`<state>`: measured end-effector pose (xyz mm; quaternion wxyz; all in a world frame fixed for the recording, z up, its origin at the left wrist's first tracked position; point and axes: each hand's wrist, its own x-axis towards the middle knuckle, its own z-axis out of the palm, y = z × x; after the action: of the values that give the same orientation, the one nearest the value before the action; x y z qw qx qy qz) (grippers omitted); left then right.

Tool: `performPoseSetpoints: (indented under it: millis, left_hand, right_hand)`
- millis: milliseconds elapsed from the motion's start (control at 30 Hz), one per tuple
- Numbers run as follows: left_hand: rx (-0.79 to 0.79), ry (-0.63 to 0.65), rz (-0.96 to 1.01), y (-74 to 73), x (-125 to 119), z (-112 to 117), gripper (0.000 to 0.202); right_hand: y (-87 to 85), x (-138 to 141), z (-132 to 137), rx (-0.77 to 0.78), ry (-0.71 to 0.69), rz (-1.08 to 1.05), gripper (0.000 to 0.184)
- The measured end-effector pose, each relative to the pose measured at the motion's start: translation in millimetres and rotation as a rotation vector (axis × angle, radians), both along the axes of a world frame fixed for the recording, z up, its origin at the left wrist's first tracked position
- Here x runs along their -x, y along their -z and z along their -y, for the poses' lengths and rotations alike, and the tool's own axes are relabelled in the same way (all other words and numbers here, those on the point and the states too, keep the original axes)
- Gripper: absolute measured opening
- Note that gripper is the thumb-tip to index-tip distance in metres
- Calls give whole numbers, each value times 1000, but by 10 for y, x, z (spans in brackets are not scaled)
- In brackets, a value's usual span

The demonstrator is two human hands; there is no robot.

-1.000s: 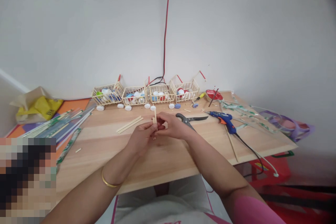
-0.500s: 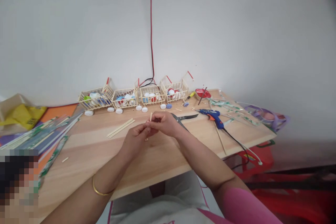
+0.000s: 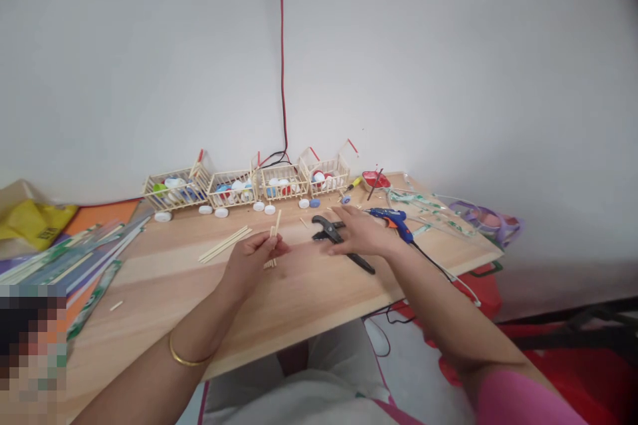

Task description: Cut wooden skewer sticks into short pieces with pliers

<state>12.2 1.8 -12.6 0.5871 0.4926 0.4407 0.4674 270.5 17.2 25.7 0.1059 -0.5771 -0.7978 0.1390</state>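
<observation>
My left hand [image 3: 252,260] is closed in a pinch round a few short wooden sticks [image 3: 274,239], held upright over the middle of the wooden table [image 3: 299,292]. My right hand [image 3: 359,234] lies on the black cutting pliers [image 3: 337,239] to the right, fingers curled over their handles. A loose bunch of long wooden sticks [image 3: 224,243] rests on the table just left of my left hand. A blue glue gun [image 3: 391,218] lies right behind my right hand.
Several small stick-built carts [image 3: 249,186] filled with coloured bottle caps line the wall, under a hanging red and black cable [image 3: 282,80]. Packets of sticks [image 3: 74,255] lie at the left. A red dish [image 3: 375,180] and clear wrappers [image 3: 428,206] sit at the back right.
My right hand left the sticks and moved right onto the pliers. My left hand keeps the sticks alone. The view has shifted, so everything sits further left.
</observation>
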Motion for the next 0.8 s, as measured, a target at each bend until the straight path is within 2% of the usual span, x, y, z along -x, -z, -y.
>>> performPoseSetpoints:
  millis: [67, 133, 200, 300, 400, 500, 600, 700, 800]
  left_hand:
    - [-19, 16, -16, 6, -6, 10, 25]
    - [-68, 27, -68, 0, -8, 24, 26]
    - [-150, 19, -177, -20, 1, 39, 27]
    - [-298, -40, -393, -55, 28, 58, 27]
    - [-395, -116, -492, -68, 54, 72, 28]
    - [-427, -145, -491, -62, 63, 86, 28]
    - [-426, -154, -483, -65, 59, 103, 28]
    - [-438, -164, -478, -87, 53, 125, 29]
    - [-478, -149, -483, -115, 50, 150, 28]
  right_hand:
    - [92, -225, 43, 94, 71, 169, 108]
    - [175, -337, 63, 116, 84, 267, 110]
    - [224, -347, 64, 114, 72, 313, 102]
    - [244, -263, 63, 90, 68, 306, 76]
    - [235, -153, 132, 45, 128, 195, 49]
    - [196, -20, 323, 30, 172, -69, 31]
    - [124, 152, 578, -45, 106, -302, 37]
    - [65, 336, 754, -73, 59, -361, 45]
    - [46, 481, 794, -86, 47, -360, 48]
